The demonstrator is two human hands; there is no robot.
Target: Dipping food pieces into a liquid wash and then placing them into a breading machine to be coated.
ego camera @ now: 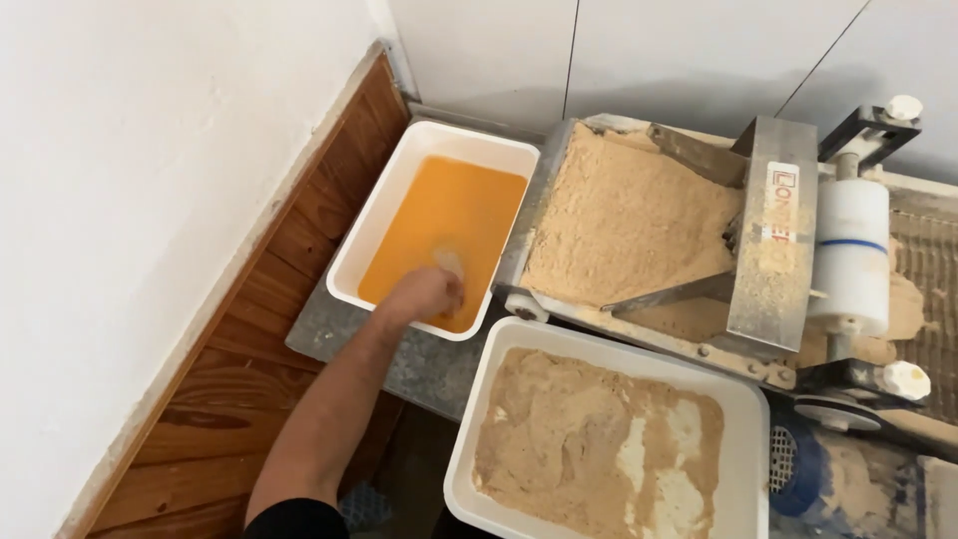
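My left hand (424, 292) reaches into a white rectangular tray (371, 232) filled with orange liquid (454, 210). Its fingers are closed on a small pale piece (449, 263) that lies partly in the liquid near the tray's front right corner. My forearm stretches in from the lower left, with a dark sleeve at the elbow. My right hand is out of view.
Right of the tray stands a metal breading machine (773, 250) with a bed of tan crumbs (629, 220) and a white roller (851, 255). A second white tray (750, 399) of crumbs and flour sits below it. A wooden panel (269, 299) and a white wall lie left.
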